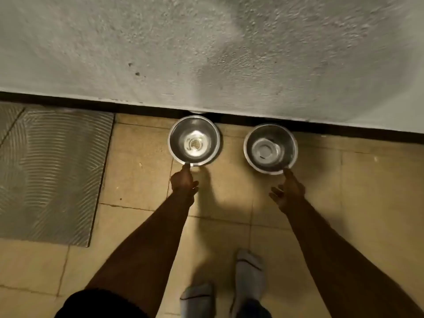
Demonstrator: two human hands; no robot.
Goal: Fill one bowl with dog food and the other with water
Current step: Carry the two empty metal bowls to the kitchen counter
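Bowls are seen on the tiled floor (pixel 142 187), side by side and a little apart, right up against the grey wall (pixel 206 53). The left bowl (pixel 194 140) and the right bowl (pixel 270 149) are both shiny metal, and no food or water can be seen in either. The near rim of the left bowl is touched by the left hand (pixel 184 181), with one fingertip stretched out and the other fingers curled in. The near rim of the right bowl is touched by the right hand (pixel 289 190), with its fingers loosely spread. Nothing is gripped yet. The bowls are probably light, hard and slippery, so they could slide or clang. Each is best pinched at the rim, thumb inside. A grey mat (pixel 52 173) lies off to the left.
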